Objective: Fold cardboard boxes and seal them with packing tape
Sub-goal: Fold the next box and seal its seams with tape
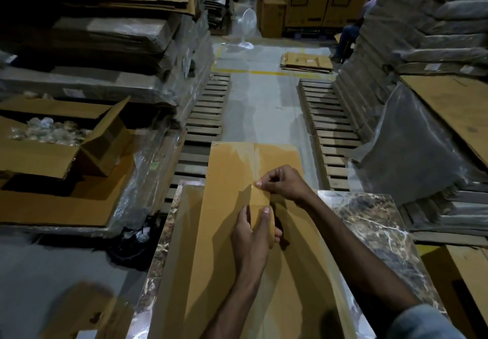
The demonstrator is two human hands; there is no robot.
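The cardboard box (229,169) lies on the marbled table (375,222), pointing to 12 o'clock. The left hand (250,235) grips the tape roll (261,213). The right hand (284,182), at its 1 o'clock, pinches the tape end (254,185). The strip should be kept taut and centred over the seam before it is pressed down.

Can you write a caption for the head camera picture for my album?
Left hand grips a tape roll, right hand pinches its end over a cardboard box.
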